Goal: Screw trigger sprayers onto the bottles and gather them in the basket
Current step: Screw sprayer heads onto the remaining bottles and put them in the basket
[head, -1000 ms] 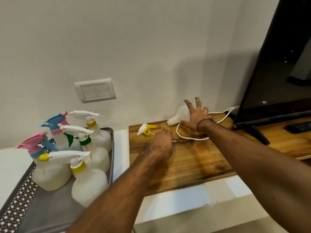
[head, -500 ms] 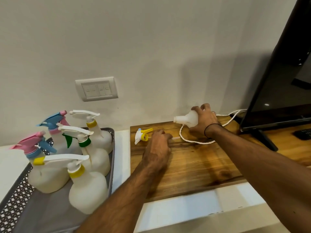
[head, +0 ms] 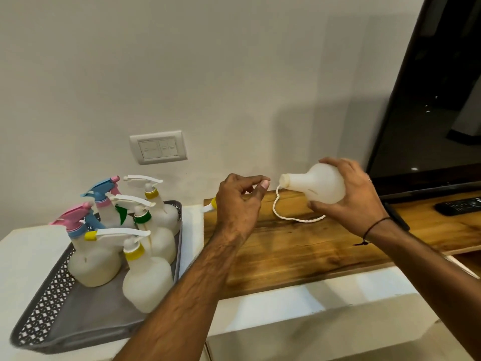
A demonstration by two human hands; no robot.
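Note:
My right hand (head: 356, 196) grips a white capless bottle (head: 316, 185) in the air above the wooden board (head: 299, 251), with its open neck pointing left. My left hand (head: 239, 201) hovers just left of the neck, thumb and forefinger pinched close together; I cannot tell whether anything is between them. A white sprayer with a yellow collar (head: 209, 207) peeks out behind that hand at the board's left edge. The grey mesh basket (head: 41, 316) at lower left holds several bottles with sprayers on, such as the nearest one (head: 145, 280).
A white cord (head: 289, 217) loops on the board under the bottle. A black TV (head: 429, 113) stands at right with a remote (head: 460, 205) beside its base. A wall switch plate (head: 158, 147) sits above the basket. The white counter (head: 273, 306) runs below the board.
My right hand closed on the bottle and lifted it off the board toward me. My left hand rose from the board next to the sprayer and now sits beside the bottle's neck.

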